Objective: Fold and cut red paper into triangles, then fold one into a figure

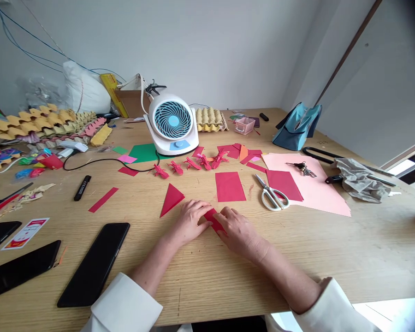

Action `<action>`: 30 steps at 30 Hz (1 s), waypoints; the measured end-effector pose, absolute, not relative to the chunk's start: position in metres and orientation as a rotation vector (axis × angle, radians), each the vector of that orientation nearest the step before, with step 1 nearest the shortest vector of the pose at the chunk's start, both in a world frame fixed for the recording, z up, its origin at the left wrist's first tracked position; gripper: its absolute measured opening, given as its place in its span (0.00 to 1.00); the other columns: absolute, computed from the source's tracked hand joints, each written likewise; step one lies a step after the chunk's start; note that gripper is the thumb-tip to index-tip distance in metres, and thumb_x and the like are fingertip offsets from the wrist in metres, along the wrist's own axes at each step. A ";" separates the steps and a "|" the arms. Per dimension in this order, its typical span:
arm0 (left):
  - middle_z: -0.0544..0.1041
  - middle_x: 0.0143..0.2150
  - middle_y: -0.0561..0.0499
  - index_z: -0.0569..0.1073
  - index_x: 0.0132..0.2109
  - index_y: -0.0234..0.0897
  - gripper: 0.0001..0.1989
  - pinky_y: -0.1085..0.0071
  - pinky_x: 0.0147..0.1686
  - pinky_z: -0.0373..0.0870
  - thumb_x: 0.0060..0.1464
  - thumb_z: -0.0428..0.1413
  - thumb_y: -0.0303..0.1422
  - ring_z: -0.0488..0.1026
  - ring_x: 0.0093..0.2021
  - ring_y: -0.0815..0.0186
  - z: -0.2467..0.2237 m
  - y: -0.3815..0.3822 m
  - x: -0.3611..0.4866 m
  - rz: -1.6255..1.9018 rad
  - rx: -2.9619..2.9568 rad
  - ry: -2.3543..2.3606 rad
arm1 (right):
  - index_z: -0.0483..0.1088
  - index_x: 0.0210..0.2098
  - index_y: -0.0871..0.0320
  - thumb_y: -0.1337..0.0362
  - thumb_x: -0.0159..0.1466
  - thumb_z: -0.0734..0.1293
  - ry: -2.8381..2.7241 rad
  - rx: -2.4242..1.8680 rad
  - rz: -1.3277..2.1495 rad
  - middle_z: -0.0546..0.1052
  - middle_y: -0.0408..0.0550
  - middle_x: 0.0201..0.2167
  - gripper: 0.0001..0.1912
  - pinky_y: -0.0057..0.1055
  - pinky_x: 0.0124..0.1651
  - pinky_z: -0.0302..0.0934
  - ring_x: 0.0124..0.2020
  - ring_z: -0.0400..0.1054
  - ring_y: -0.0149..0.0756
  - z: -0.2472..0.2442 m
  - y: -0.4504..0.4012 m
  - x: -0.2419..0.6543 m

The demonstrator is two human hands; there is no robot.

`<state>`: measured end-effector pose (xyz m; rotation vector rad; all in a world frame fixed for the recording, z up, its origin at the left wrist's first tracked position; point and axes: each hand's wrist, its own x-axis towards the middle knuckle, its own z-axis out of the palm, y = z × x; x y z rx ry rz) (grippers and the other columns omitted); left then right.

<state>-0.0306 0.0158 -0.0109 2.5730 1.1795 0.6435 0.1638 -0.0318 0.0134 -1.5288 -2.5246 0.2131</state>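
Observation:
A folded piece of red paper point(216, 220) lies on the table between my hands. My left hand point(191, 222) has its fingers closed on the paper's left end. On the right end my right hand point(239, 230) grips it with bent fingers and thumb. Left of my left hand is a red paper triangle point(172, 199). Just beyond my hands lies a flat red paper square point(230, 186). White-handled scissors point(275, 199) rest to the right, partly over another red sheet point(286, 184). Several folded red paper figures point(176, 168) stand in a row farther back.
A white fan point(173, 121) stands at the back middle. Phones point(96, 263) and a black marker point(82, 188) lie on the left. Pink paper point(327, 193) with keys point(302, 168), a blue bag point(297, 127) and a U-shaped lock point(318, 156) are on the right.

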 end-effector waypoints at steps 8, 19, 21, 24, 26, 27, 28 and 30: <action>0.73 0.46 0.49 0.73 0.45 0.43 0.08 0.61 0.48 0.67 0.56 0.58 0.32 0.68 0.48 0.58 -0.002 0.012 -0.027 0.598 2.590 1.123 | 0.69 0.44 0.57 0.64 0.67 0.62 -2.416 -1.548 0.266 0.71 0.53 0.41 0.08 0.32 0.46 0.60 0.42 0.66 0.40 0.008 -0.026 0.168; 0.72 0.44 0.48 0.71 0.49 0.42 0.13 0.63 0.47 0.68 0.57 0.54 0.26 0.70 0.47 0.60 -0.015 0.016 -0.024 0.666 2.539 1.186 | 0.68 0.48 0.55 0.68 0.60 0.66 -2.082 -1.531 0.645 0.74 0.47 0.37 0.16 0.29 0.40 0.60 0.36 0.69 0.34 0.002 -0.022 0.172; 0.71 0.45 0.48 0.71 0.50 0.42 0.13 0.63 0.47 0.69 0.58 0.54 0.26 0.70 0.47 0.60 -0.015 0.016 -0.024 0.698 2.506 1.189 | 0.67 0.48 0.55 0.69 0.60 0.65 -2.036 -1.484 0.755 0.75 0.42 0.30 0.16 0.27 0.35 0.58 0.30 0.68 0.32 0.003 -0.021 0.172; 0.71 0.48 0.47 0.68 0.54 0.42 0.15 0.63 0.49 0.69 0.59 0.54 0.29 0.70 0.48 0.60 -0.016 0.017 -0.024 0.804 2.427 1.177 | 0.67 0.47 0.54 0.70 0.61 0.62 -1.966 -1.419 0.821 0.72 0.38 0.24 0.15 0.25 0.31 0.56 0.24 0.64 0.29 0.006 -0.020 0.173; 0.70 0.49 0.46 0.66 0.56 0.42 0.17 0.62 0.49 0.69 0.61 0.53 0.32 0.70 0.47 0.61 -0.017 0.019 -0.025 0.919 2.362 1.197 | 0.67 0.48 0.55 0.69 0.61 0.61 -1.907 -1.377 0.789 0.71 0.38 0.24 0.16 0.25 0.31 0.56 0.24 0.63 0.29 0.009 -0.017 0.175; 0.70 0.49 0.45 0.65 0.57 0.42 0.17 0.61 0.49 0.69 0.61 0.52 0.33 0.70 0.47 0.61 -0.018 0.020 -0.026 0.972 2.336 1.214 | 0.66 0.49 0.55 0.68 0.61 0.61 -1.868 -1.359 0.767 0.71 0.38 0.25 0.16 0.25 0.30 0.57 0.24 0.63 0.29 0.009 -0.016 0.177; 0.70 0.49 0.45 0.64 0.57 0.42 0.17 0.61 0.49 0.69 0.62 0.52 0.33 0.70 0.46 0.62 -0.019 0.021 -0.028 1.016 2.317 1.232 | 0.66 0.49 0.55 0.67 0.61 0.61 -1.823 -1.343 0.751 0.71 0.38 0.25 0.16 0.25 0.30 0.57 0.23 0.62 0.28 0.010 -0.013 0.179; 0.70 0.48 0.45 0.65 0.57 0.41 0.17 0.60 0.49 0.70 0.62 0.51 0.33 0.70 0.45 0.62 -0.021 0.023 -0.030 1.076 2.294 1.253 | 0.65 0.46 0.56 0.64 0.62 0.60 -1.707 -1.323 0.728 0.70 0.39 0.25 0.13 0.25 0.29 0.57 0.22 0.62 0.28 0.008 -0.005 0.188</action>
